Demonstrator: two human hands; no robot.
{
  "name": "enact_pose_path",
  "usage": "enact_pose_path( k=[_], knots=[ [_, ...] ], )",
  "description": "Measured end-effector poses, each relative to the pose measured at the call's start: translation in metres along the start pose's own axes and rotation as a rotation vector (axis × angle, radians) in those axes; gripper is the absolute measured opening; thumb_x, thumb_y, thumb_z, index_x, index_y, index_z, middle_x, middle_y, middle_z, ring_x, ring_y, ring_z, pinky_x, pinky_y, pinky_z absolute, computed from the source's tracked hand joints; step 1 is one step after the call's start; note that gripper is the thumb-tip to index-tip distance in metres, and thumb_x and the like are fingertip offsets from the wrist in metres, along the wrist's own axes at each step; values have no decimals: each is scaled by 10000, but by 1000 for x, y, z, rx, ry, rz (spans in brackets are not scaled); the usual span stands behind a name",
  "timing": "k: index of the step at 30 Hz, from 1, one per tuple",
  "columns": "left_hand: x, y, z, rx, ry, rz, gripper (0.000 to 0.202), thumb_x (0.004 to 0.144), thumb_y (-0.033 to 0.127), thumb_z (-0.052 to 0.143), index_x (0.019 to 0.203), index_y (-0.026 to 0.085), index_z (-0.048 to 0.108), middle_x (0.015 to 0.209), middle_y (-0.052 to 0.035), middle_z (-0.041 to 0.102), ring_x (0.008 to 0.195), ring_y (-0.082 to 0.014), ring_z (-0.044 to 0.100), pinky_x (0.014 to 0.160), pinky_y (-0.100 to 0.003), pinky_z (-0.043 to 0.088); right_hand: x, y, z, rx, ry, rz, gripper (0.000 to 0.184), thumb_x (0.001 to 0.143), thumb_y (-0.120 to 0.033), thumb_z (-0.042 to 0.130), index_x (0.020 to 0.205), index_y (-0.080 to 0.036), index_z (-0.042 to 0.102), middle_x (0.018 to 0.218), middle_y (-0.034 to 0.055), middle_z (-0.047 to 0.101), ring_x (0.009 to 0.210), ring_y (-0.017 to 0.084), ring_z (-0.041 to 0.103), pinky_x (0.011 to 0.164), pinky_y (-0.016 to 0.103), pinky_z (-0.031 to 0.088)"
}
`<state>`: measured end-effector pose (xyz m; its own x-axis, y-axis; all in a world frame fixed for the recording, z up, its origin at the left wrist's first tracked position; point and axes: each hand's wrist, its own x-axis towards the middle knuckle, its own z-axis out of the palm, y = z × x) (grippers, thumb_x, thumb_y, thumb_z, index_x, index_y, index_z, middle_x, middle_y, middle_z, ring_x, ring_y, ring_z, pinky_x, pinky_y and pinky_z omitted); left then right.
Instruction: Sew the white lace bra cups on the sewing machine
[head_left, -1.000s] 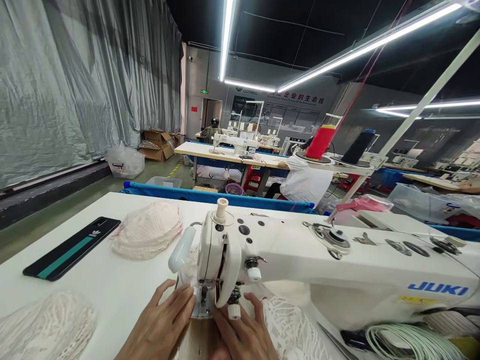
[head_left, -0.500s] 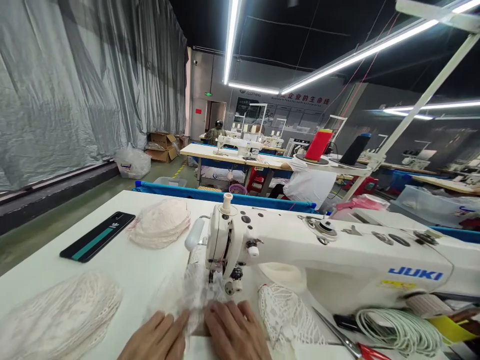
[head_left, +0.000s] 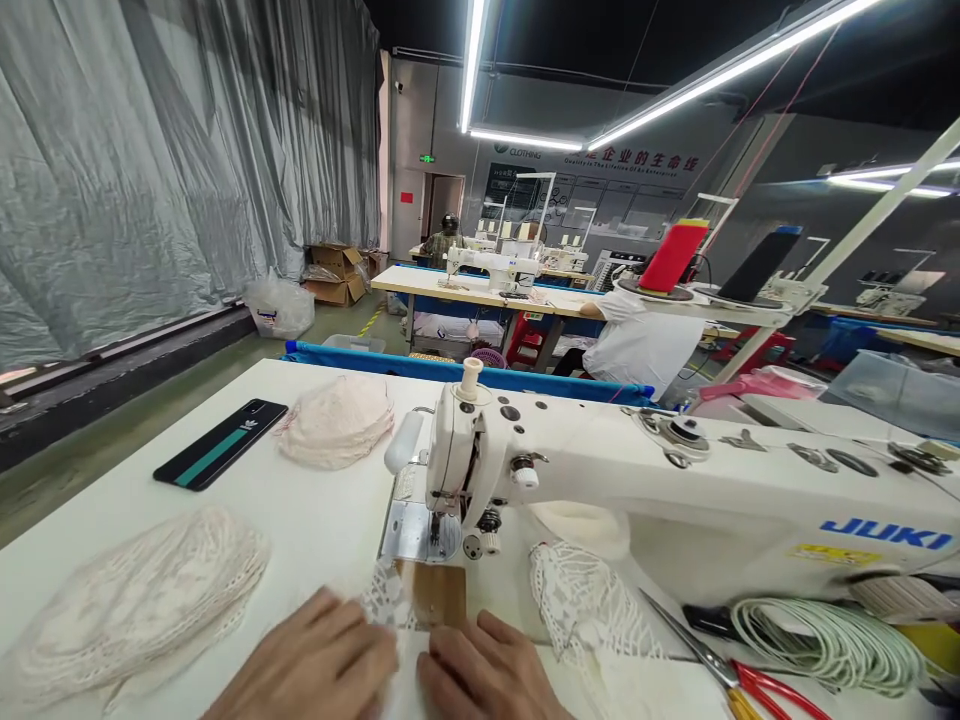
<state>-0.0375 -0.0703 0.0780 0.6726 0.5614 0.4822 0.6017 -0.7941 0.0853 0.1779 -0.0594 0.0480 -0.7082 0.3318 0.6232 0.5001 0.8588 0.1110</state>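
Bearing blue "JUKI" lettering (head_left: pixel 886 533), the sewing machine (head_left: pixel 592 440) stands near lace (head_left: pixel 387 596).

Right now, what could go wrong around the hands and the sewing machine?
The left hand and right hand are near the presser foot; a finger might get caught if either slid under it. The scissors lie beside the openwork lace on the right; their blades could snag it.
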Motion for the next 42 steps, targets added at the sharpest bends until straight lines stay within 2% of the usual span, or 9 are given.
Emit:
enact_pose_path(
  k=[1, 3, 5, 7, 10, 15, 25, 35, 42],
  knots=[
    [15, -2, -4, -103, -98, -25, 215, 925, 157, 401, 996, 237, 588, 895, 24, 702, 765, -136, 618, 735, -250, 441, 0, 0, 0, 12, 22, -3, 270, 928, -50, 366, 798, -130, 588, 644, 6, 578, 513, 105, 485, 470, 261, 305],
    [37, -8, -6, -309, -266, -52, 459, 810, 17, 452, 1189, 268, 515, 1082, 15, 662, 973, -139, 589, 896, -251, 405, 0, 1, -2, 32, 60, -3, 237, 911, -27, 396, 839, -133, 597, 657, -1, 597, 538, 101, 509, 484, 255, 325],
    [46, -19, 1, -476, -404, -100, 597, 786, -18, 470, 1289, 301, 443, 1084, 14, 647, 1062, -155, 546, 990, -305, 346, -1, 3, -4, 42, 83, -11, 223, 895, -15, 418, 844, -138, 597, 661, -9, 608, 529, 95, 501, 480, 254, 326],
    [42, -33, 10, -562, -460, -194, 512, 843, 59, 503, 1285, 312, 456, 1004, 7, 641, 1072, -195, 510, 981, -360, 345, -2, 4, -4, 48, 91, -18, 219, 882, -11, 426, 832, -138, 597, 663, -9, 615, 499, 92, 472, 466, 256, 316],
    [29, -50, 19, -596, -453, -348, 283, 905, 225, 516, 1178, 291, 549, 918, -5, 599, 976, -217, 487, 902, -361, 384, -2, 7, -2, 58, 66, 2, 232, 869, -3, 414, 807, -133, 596, 661, 0, 614, 490, 97, 462, 456, 258, 302],
    [20, -55, 31, -613, -375, -522, 219, 911, 278, 512, 1116, 266, 587, 844, 3, 586, 859, -212, 500, 800, -330, 397, -3, 9, 6, 75, 35, 21, 255, 882, -17, 403, 745, -139, 581, 620, 0, 585, 484, 106, 460, 448, 262, 269],
    [19, -51, 48, -409, -251, -365, 199, 910, 205, 494, 1078, 227, 598, 849, -12, 605, 774, -188, 509, 711, -303, 379, -6, 13, 9, 107, -25, 41, 259, 882, 7, 403, 770, -142, 584, 695, 11, 613, 571, 116, 514, 497, 258, 321],
    [19, -50, 51, -354, -187, -329, 214, 907, 189, 456, 1062, 225, 599, 880, -16, 624, 782, -183, 556, 720, -300, 393, -9, 14, 14, 77, -11, 30, 233, 875, -23, 444, 741, -160, 575, 939, 14, 697, 618, 114, 544, 495, 267, 340],
    [20, -54, 55, -298, -205, -324, 211, 903, 145, 475, 1075, 212, 578, 840, 0, 599, 732, -176, 518, 689, -293, 375, -9, 12, 19, 43, -7, 45, 196, 890, -65, 466, 756, -170, 564, 940, 13, 706, 584, 111, 528, 496, 273, 331]
  ],
)
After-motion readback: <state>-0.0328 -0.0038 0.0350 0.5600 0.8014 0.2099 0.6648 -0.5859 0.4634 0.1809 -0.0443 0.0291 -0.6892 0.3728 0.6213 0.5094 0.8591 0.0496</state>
